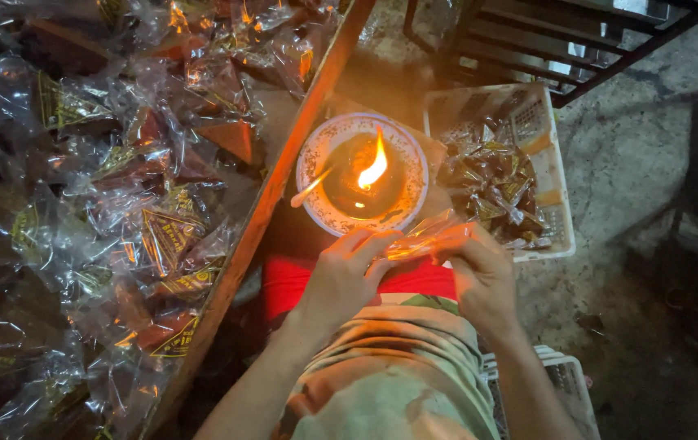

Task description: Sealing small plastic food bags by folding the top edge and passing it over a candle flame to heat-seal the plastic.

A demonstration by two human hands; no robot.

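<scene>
My left hand (347,273) and my right hand (479,269) together pinch a small clear plastic packet (422,239), held flat just in front of a patterned bowl (316,155). A flame (375,165) burns in the dark oil in that bowl, and a pale stick (310,188) leans on its left rim. The packet's edge lies close to the bowl's near rim. Both hands sit above my lap, over a red cloth (292,281).
A wooden tray edge (271,204) runs diagonally at the left, bounding a heap of several clear-wrapped triangular packets (121,204). A white plastic basket (557,183) with more wrapped packets stands right of the bowl. Concrete floor and dark metal bars (544,49) lie beyond.
</scene>
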